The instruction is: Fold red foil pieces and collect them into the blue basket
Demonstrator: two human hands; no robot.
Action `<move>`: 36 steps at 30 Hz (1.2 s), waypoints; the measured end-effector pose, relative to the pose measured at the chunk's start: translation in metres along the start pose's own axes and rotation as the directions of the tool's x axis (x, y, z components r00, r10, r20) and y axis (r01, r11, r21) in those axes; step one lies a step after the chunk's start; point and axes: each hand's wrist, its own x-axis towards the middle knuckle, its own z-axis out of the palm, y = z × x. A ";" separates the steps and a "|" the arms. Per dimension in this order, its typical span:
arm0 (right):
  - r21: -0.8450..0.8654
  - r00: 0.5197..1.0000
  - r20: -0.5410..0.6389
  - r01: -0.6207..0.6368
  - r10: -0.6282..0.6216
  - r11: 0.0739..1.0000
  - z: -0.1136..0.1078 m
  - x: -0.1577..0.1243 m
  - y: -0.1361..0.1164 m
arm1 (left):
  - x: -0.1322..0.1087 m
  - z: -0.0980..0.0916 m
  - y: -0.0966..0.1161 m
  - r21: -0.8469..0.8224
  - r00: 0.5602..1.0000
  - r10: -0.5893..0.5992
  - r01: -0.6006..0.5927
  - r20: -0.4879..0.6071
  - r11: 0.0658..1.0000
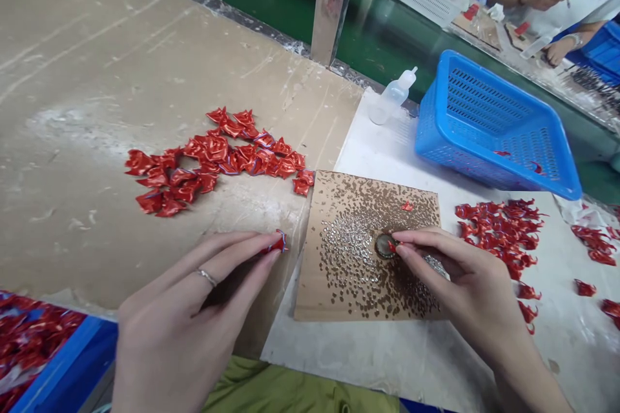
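My left hand (pixel 194 310), a ring on one finger, pinches a small glossy red piece with a blue-and-white edge (pixel 279 243) just left of the cardboard. At the cardboard square (pixel 310 297), dotted with shiny brown drops, my right hand (pixel 460 277) is closed on a small red part (pixel 392 246). That part is over a small round dark-rimmed cap (pixel 382 246), and my fingertips cover some of it. Whether the part touches the inside of the cap, I cannot tell. A tiny red scrap (pixel 407 206) lies higher on the cardboard.
Red pieces (pixel 213 151) are heaped at left; rows of similar red parts (pixel 501 226) lie at right. Behind stand a blue basket (pixel 494 168) and a nozzle bottle (pixel 394 95). A blue bin (pixel 72 361) sits lower left. Across the green strip, a person (pixel 557 0) works.
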 end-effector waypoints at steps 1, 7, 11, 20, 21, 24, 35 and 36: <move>0.055 0.999 -0.014 -0.050 0.051 0.997 -0.001 -0.002 0.001 | -0.001 0.001 0.003 -0.015 1.000 0.007 -0.008 -0.013 1.000; 0.357 0.966 0.041 -0.251 0.254 0.900 -0.006 -0.016 0.006 | -0.005 0.016 0.035 -0.225 0.996 0.046 -0.028 0.075 0.974; 0.425 0.971 0.034 -0.229 0.237 0.876 -0.004 -0.025 0.000 | -0.013 0.031 0.053 -0.348 0.985 0.105 -0.051 0.137 0.936; 0.388 0.994 -0.011 -0.100 0.113 0.916 0.008 -0.037 -0.017 | -0.028 0.049 0.067 -0.420 0.983 0.042 0.037 0.178 0.907; 0.381 0.995 0.002 -0.093 0.099 0.920 0.009 -0.038 -0.016 | -0.028 0.049 0.067 -0.421 0.982 0.045 0.037 0.183 0.906; 0.361 0.997 0.017 -0.077 0.076 0.929 0.010 -0.041 -0.013 | -0.027 0.050 0.067 -0.418 0.980 0.040 0.046 0.194 0.907; 0.433 0.996 -0.029 -0.068 0.090 0.899 0.020 -0.035 -0.020 | -0.028 0.050 0.067 -0.420 0.974 0.047 0.051 0.220 0.906; 0.430 0.995 -0.034 -0.065 0.089 0.900 0.021 -0.035 -0.021 | -0.029 0.049 0.067 -0.410 0.972 0.043 0.058 0.233 0.910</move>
